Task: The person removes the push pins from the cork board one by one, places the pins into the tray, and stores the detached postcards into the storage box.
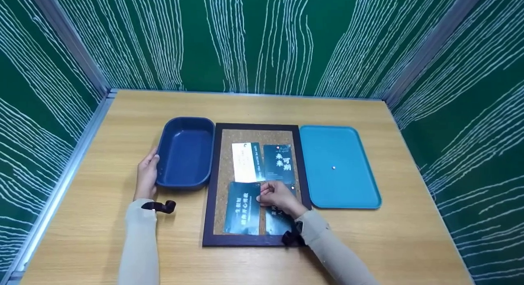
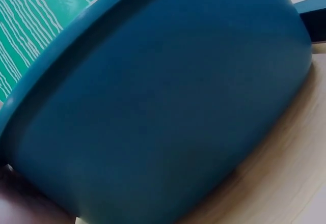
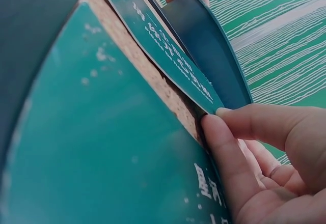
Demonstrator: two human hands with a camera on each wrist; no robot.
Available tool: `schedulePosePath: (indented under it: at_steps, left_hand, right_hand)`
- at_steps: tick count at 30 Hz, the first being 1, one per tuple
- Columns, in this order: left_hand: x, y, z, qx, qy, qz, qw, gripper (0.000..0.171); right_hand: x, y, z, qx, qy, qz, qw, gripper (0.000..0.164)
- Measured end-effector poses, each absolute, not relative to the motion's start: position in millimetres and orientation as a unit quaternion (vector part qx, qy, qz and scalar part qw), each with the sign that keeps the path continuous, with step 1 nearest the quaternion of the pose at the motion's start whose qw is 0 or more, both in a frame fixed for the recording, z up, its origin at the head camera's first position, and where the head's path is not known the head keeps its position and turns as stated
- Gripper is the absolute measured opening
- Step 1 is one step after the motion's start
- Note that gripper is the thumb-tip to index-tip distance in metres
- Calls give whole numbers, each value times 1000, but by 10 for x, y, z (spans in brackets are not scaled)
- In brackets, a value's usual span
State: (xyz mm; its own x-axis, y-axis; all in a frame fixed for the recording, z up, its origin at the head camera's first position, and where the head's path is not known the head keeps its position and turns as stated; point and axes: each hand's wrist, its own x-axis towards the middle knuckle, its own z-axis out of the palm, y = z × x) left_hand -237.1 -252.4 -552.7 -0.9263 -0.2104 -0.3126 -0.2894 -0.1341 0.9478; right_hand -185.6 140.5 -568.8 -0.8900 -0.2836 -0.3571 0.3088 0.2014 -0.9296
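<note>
My left hand (image 1: 146, 176) holds the left wall of a deep dark-blue plastic basin (image 1: 186, 158), its thumb near the rim. That basin's outer wall fills most of the left wrist view. Thumb and forefinger of my right hand (image 1: 281, 197) pinch the right edge of a dark green postcard (image 1: 241, 209) with white lettering, over the lower left of a framed corkboard (image 1: 221, 166). In the right wrist view this postcard (image 3: 168, 56) shows its pinched edge lifted off the cork. Beneath my right hand lies another green postcard (image 1: 280, 223), partly hidden.
Higher on the board are a white-and-green postcard (image 1: 245, 162) and a green postcard (image 1: 278, 164) with a pushpin. A turquoise tray (image 1: 342, 186) with one small pushpin (image 1: 333, 168) lies right of the board. Green panels (image 1: 278, 43) with white lines enclose the wooden table (image 1: 254, 109).
</note>
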Motion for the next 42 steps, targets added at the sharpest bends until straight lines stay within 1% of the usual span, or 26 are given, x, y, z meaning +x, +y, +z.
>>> schedulePosePath:
  at_steps: [5,10,15,24,36,42]
  left_hand:
    - [-2313,-2511,-5614,-192,654,731,26,46]
    - [-2273,-2510,-5657,-188,654,732,27,46]
    - [-2288,-2506,-5682,-169,662,730,14,47]
    - [-2362,-2517,-5613,-163,653,740,-3,46]
    - [-2417,-2541,-5555,-165,647,745,6,46]
    - [-2394,-2526,-5568,-165,645,746,6,46]
  right_hand:
    - [-1812,1426,-5761,3,750,-619,233,23]
    - [-1763,1435,-5788,10,733,-635,243,22]
    - [-1759,1442,-5784,17,725,-640,253,22]
    - [-1845,1428,-5698,9,722,-646,248,22]
    - [-1926,1446,-5640,20,716,-650,252,23]
    - [-1949,1473,-5608,17,713,-649,264,28]
